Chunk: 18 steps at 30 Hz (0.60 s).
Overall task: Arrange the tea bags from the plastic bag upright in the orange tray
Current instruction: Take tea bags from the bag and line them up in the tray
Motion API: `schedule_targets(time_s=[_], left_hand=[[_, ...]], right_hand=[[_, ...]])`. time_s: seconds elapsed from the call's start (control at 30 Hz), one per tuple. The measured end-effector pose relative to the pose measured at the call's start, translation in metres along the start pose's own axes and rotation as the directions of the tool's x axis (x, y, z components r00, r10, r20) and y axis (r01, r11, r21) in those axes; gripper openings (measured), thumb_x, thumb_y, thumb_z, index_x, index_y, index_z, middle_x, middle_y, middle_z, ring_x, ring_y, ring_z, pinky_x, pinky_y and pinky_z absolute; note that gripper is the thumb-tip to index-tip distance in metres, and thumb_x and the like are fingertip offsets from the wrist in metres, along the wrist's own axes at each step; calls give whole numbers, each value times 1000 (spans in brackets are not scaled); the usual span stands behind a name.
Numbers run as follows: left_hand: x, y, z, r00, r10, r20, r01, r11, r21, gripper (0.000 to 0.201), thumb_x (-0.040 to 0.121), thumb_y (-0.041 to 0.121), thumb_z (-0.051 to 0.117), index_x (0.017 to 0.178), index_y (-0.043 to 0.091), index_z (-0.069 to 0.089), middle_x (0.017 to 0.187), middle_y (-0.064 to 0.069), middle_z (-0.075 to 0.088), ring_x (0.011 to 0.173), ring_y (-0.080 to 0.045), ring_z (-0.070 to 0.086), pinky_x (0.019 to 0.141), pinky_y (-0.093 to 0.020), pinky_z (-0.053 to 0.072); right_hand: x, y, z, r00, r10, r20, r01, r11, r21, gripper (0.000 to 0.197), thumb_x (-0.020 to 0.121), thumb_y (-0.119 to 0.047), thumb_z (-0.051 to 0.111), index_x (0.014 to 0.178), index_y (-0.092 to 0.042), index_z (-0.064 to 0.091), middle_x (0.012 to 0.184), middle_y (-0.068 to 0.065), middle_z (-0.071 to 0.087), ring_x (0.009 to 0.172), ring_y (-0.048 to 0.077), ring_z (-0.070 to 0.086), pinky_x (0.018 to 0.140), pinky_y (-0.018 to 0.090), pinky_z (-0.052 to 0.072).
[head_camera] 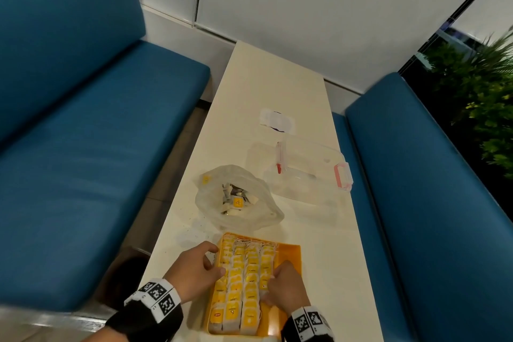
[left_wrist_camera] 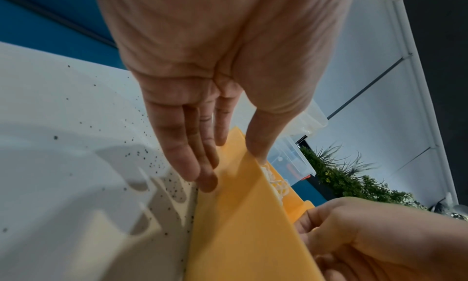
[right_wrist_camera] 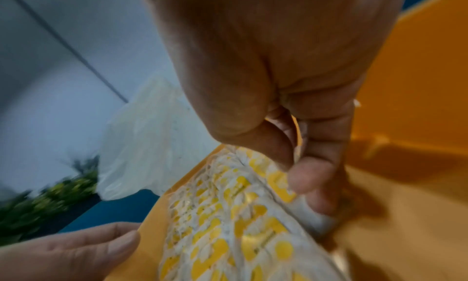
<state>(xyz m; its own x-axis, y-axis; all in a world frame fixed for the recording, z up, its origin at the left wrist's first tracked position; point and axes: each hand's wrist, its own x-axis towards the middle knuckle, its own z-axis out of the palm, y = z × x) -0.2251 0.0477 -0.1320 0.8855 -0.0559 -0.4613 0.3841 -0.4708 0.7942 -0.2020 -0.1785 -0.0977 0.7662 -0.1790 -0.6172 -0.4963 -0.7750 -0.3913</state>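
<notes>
Orange tray (head_camera: 291, 254) sits at the near end of the desk (head_camera: 277, 86), long axis running away from the person. Four rows of tea bags (head_camera: 244, 280) stand upright in it, packed against the left wall; a bare strip of tray floor is left along the right side.

Right hand (head_camera: 287, 284): grip curled, thumb and forefinger pinching at the right-most row from its open side. Right wrist view shows the fingers (right_wrist_camera: 311, 177) down against the white paper edge of a bag, though blur hides whether one bag or several are held. Judged step: seating or squaring a bag at the row's edge.

Left hand (head_camera: 194, 266): fingers straight and relaxed, laid along the outside of the tray's left wall, thumb over the rim near the far corner (left wrist view). It braces the tray and holds nothing.

Plastic bag (head_camera: 238, 200) lies just beyond the tray's far end, mouth open, with a few tea bags left inside. Key relation: the supply lies straight ahead along the tray's long axis, slightly left of centre. The left hand is nearer to it, the right is nearer to the open strip.

A clear lidded box (head_camera: 308, 172) stands right of the bag.
</notes>
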Motion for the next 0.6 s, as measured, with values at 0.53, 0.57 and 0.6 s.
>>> schedule_targets(time_s=[0.53, 0.57, 0.6], left_hand=[[55, 51, -74, 831, 151, -536, -192, 981, -22, 26, 94, 34, 65, 74, 17, 62, 71, 1, 65, 69, -22, 62, 56, -23, 42], [55, 57, -80, 808, 168, -565, -212, 977, -14, 30, 94, 31, 64, 68, 18, 59, 65, 2, 63, 65, -21, 60, 54, -23, 40], [55, 61, -87, 786, 177, -592, -228, 974, -12, 31, 94, 30, 63, 66, 19, 58, 63, 3, 63, 63, -18, 60, 54, -25, 42]], right_hand=[[-1, -98, -47, 910, -308, -277, 385, 876, 291, 7, 88, -15, 62, 95, -14, 62, 85, 13, 70, 56, 20, 69, 56, 44, 58], [-1, -103, -52, 887, -331, -322, 424, 859, 285, 4, 90, -12, 58, 89, -11, 62, 79, 15, 70, 51, 19, 67, 52, 41, 56], [-1, -108, -57, 864, -348, -365, 458, 844, 278, 8, 91, -13, 56, 86, -9, 62, 75, 15, 69, 48, 18, 66, 48, 37, 54]])
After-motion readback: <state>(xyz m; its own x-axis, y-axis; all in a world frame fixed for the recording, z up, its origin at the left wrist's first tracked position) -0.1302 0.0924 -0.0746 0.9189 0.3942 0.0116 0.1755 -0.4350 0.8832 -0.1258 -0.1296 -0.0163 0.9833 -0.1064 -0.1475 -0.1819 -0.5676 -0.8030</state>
